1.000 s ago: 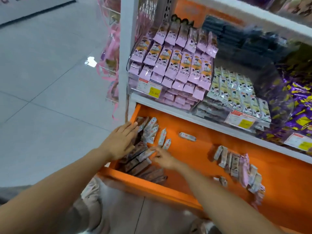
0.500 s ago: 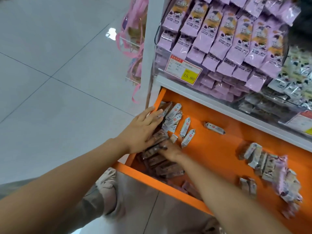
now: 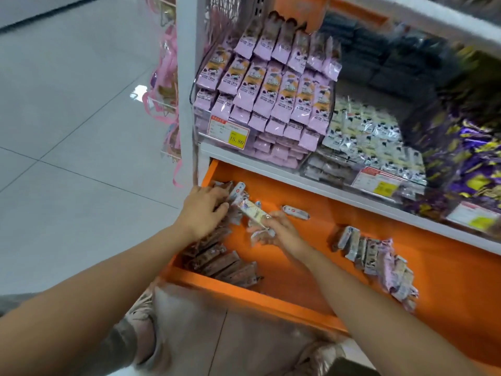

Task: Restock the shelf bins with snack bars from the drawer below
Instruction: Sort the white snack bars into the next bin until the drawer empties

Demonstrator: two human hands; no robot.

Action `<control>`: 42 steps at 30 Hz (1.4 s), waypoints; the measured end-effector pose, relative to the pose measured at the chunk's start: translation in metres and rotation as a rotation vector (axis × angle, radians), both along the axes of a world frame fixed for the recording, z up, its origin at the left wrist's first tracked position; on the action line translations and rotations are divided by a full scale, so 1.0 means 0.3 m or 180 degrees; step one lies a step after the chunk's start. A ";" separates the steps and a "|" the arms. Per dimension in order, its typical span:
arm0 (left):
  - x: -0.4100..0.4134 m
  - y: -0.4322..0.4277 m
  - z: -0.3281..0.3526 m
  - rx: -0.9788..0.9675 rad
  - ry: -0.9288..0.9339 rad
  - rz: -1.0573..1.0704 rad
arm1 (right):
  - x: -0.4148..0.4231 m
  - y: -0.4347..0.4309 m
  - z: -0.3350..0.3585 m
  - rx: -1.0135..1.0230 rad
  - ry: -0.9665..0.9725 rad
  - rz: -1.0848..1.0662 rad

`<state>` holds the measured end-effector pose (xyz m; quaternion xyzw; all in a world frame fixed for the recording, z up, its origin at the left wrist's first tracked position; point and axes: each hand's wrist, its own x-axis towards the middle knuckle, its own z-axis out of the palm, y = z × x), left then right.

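Observation:
The orange drawer [image 3: 311,270] stands pulled out under the shelf. My left hand [image 3: 202,211] lies with curled fingers on the brown and silver snack bars [image 3: 217,261] stacked in the drawer's left corner. My right hand [image 3: 279,230] grips several silver-white bars [image 3: 252,213], lifted a little above the drawer floor. One loose silver bar [image 3: 295,212] lies just behind it. Another pile of silver and pink bars [image 3: 379,256] lies at the drawer's right. Above, the clear shelf bin of pink packets [image 3: 273,93] is stacked high.
A bin of white cow-print packets [image 3: 371,142] and purple wrapped sweets [image 3: 466,164] sit to the right on the shelf [image 3: 271,173]. Price tags [image 3: 229,132] hang on the bin fronts. Pink ribbon goods [image 3: 165,85] hang off the shelf's left end. Grey tiled floor [image 3: 67,131] lies left.
My right hand has gathered silver-white bars from the drawer floor and raised them. My left hand stayed on the left stack. The camera tilted back up toward the shelf.

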<state>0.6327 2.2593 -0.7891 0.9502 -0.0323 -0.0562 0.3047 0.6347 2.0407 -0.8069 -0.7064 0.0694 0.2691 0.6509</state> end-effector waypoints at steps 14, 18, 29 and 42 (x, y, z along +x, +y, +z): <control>-0.009 -0.335 0.284 -0.2636 0.0663 0.0766 | -0.176 -0.233 0.311 -0.0960 -0.1895 -0.0013; 0.006 -0.414 0.385 -0.2204 0.0209 0.0295 | -0.203 -0.302 0.433 -0.1167 -0.2319 -0.0314; 0.169 -0.466 0.425 0.0509 -0.2500 -0.1026 | 0.028 -0.550 0.573 -0.2272 -0.2461 -0.2428; 0.243 -0.449 0.303 0.0956 -0.2944 -0.1246 | 0.363 -0.558 0.599 -0.3886 -0.1996 -0.2632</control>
